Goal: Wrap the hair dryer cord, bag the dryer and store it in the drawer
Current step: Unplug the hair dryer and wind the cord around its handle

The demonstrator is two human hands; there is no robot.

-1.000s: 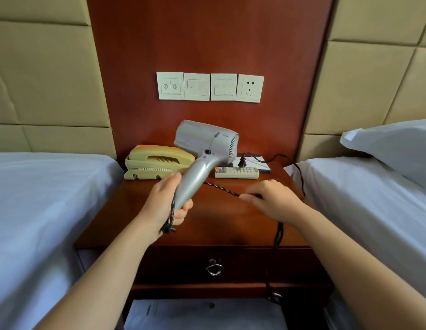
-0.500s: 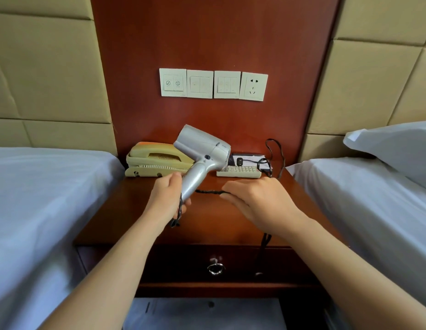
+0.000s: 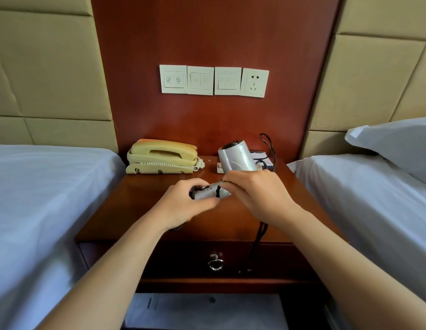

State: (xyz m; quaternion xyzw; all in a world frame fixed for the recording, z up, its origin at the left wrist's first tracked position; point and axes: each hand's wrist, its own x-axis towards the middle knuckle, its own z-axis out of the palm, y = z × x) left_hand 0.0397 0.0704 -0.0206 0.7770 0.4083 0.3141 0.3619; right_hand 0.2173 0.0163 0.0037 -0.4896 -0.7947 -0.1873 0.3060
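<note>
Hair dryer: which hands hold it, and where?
Left hand grips the hair dryer by its handle end; right hand pinches the cord against the handle.

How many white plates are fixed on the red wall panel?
4, in one row above the nightstand: three switch plates, then the socket plate at the right end. None seems hidden.

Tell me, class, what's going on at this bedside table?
A person is winding the black cord round the handle of a silver hair dryer. The left hand holds the handle; the right hand guides the cord. Loose cord hangs over the nightstand front, and the drawer is shut.
</note>
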